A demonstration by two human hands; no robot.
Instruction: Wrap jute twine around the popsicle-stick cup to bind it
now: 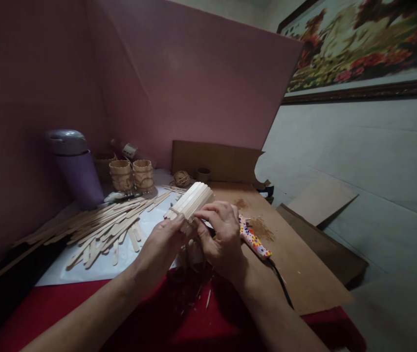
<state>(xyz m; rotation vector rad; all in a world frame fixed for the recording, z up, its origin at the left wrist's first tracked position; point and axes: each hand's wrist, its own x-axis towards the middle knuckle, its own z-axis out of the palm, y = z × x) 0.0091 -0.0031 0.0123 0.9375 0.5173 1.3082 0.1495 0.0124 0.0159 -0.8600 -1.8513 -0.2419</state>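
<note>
A round holder made of pale craft sticks (193,198) is held up over the table, tilted away from me. A thin cord-like band seems to run around it near my fingers. My left hand (166,239) is closed around its near left side, thumb on the sticks. My right hand (223,237) has its thumb and fingertips pinched at the near right side; whether they also hold a bit of cord is too small to tell. Below my hands, partly hidden, lies a pair of scissors (188,264). Right of my right hand is a flower-patterned glue gun (255,240).
Loose craft sticks (113,227) spread over white paper at left. Behind stand a purple bottle (78,171), two finished stick cups (142,176) and a ball of twine (182,179). A brown board (303,278) with fibre scraps lies right, on red cloth (149,318). The glue gun's cable (283,283) trails forward.
</note>
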